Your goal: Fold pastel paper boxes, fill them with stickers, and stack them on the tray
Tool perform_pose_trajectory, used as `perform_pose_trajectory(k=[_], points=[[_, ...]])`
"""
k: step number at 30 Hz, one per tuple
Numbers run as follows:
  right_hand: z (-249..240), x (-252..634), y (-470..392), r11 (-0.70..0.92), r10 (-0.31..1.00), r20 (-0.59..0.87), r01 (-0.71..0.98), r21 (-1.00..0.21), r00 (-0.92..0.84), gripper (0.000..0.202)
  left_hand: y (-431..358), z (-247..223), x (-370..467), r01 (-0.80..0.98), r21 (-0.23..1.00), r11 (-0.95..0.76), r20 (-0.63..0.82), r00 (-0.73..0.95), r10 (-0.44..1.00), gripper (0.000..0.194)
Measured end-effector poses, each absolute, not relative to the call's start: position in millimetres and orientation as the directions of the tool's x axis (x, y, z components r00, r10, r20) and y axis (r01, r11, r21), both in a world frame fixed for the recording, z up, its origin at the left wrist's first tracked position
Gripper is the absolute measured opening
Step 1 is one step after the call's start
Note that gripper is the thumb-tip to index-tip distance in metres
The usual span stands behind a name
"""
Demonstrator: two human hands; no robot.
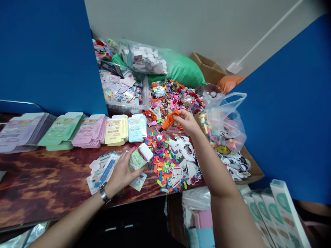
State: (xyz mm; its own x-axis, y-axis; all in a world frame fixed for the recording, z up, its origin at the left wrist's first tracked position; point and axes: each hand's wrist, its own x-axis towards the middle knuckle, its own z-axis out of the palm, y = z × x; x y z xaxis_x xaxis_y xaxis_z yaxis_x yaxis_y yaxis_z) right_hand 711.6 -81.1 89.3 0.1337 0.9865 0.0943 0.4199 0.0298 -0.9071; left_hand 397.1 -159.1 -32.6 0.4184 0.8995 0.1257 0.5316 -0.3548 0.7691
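My left hand (121,175), with a metal-band watch at the wrist, is closed around a small green printed carton (137,160). The carton is tilted, and its white end flap stands open toward the right. Farther back, my right hand (187,122) pinches a limp orange piece with a dark tip (169,120); its exact kind is unclear. That piece hangs in front of a heap of small colourful trinkets (178,98). Under the left hand lie printed cards and sheets (103,168). Between the hands are loose bright-coloured bits (161,158) and white-edged stickers (183,151).
Flattened cartons stand in rows by colour: purple (20,131), green (62,129), pink (89,131), yellow (116,129) and blue (136,127). Behind are a clear bin of cards (144,94) and a green sack (183,67). A plastic bag (235,127) and blue partitions (289,113) flank the right.
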Motion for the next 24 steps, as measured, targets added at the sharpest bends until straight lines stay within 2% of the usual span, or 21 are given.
perform_pose_trajectory(k=[2,4,6,8,10,13,16,19,21,24], points=[[93.5,686.9,-96.3,0.038,0.999,0.039,0.271,-0.962,-0.002,0.028,-156.3,-31.9,396.8,0.551,0.773,-0.315,0.103,0.381,0.919,0.074],[89.6,658.9,-110.3,0.014,0.989,-0.020,0.230,-0.973,-0.147,0.027,-155.1,-29.6,395.6,0.560,0.771,-0.303,0.099,0.365,0.926,0.074],[77.9,630.0,-122.3,0.024,0.978,-0.034,0.275,-0.961,-0.204,0.027,-156.2,-27.0,394.0,0.567,0.757,-0.326,0.124,0.364,0.923,0.076],[62.2,603.7,-132.7,0.062,0.987,0.001,0.375,-0.925,-0.160,0.039,-159.1,-25.1,392.4,0.569,0.739,-0.360,0.167,0.364,0.917,0.078],[48.6,583.2,-142.5,0.106,0.992,0.064,0.468,-0.878,-0.104,0.044,-162.3,-24.5,390.8,0.560,0.735,-0.383,0.203,0.358,0.911,0.078],[39.9,566.3,-157.8,0.252,0.967,0.216,0.597,-0.762,-0.132,0.034,-165.2,-25.5,387.5,0.534,0.755,-0.381,0.219,0.342,0.914,0.075],[41.8,563.4,-171.9,0.444,0.892,0.341,0.720,-0.534,-0.297,0.032,-165.5,-26.2,383.8,0.516,0.772,-0.370,0.224,0.324,0.919,0.072],[43.3,568.2,-179.9,0.514,0.841,0.379,0.789,-0.337,-0.386,0.029,-165.2,-24.3,381.0,0.482,0.787,-0.384,0.258,0.308,0.916,0.071],[42.3,572.7,-181.0,0.533,0.826,0.393,0.788,-0.309,-0.405,0.032,-165.3,-21.7,379.6,0.452,0.791,-0.413,0.297,0.307,0.904,0.070],[41.3,578.4,-179.1,0.574,0.817,0.340,0.719,-0.393,-0.466,0.036,-165.4,-18.2,376.7,0.432,0.742,-0.513,0.387,0.349,0.854,0.070]])
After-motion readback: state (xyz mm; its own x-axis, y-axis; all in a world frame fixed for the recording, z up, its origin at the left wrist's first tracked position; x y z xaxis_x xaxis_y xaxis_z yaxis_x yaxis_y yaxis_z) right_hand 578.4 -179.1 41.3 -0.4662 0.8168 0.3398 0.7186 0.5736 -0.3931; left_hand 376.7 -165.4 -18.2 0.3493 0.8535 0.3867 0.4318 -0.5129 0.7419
